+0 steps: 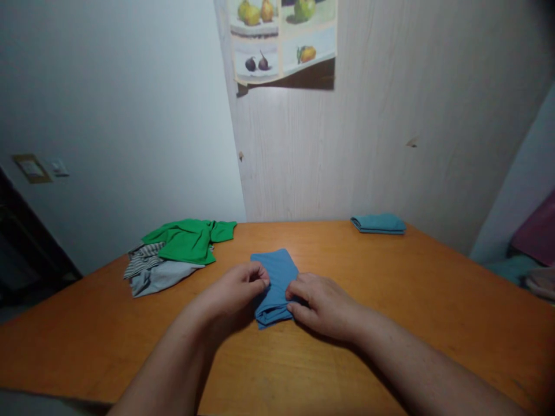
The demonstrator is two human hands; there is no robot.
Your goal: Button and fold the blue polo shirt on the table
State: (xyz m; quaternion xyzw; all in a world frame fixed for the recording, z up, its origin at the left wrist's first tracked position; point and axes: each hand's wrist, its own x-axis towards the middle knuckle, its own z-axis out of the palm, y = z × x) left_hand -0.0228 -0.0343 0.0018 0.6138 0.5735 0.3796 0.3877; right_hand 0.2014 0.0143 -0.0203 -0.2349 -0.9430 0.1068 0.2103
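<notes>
**Both hands on a small blue cloth, mid-frame**

Blue cloth lies at the centre of the frame on the orange wooden worktop, just ahead of the person. It is a narrow, several-layered bundle. The far end is flat and squared off. The near end is thicker, with rolled edges showing between the hands.

Left hand: grip closed, fingers curled in and pinching the cloth's left edge near its middle. Right hand: grip closed on the right edge, lower down, knuckles up and fingertips tucked against the fabric. The hands sit opposite each other with the cloth between them. I judge that the two-sided hold pins the stacked layers flat so they do not spring open. Forearms come in low from the bottom of the frame.

Cloth colour is a mid blue and the surface is matte. It looks like soft knit. No print or label can be seen.

Left of centre is a loose heap: a green shirt on top of a striped grey garment, both crumpled and well apart from the hands.

Right of centre, at the far edge of the worktop, is a teal cloth, folded flat and neat. It looks set aside, out of the way of the hands.

Behind it stands a pale wood panel. A fruit poster hangs at the top of the frame, its lower edge curling away. A wall switch sits at the left.
</notes>
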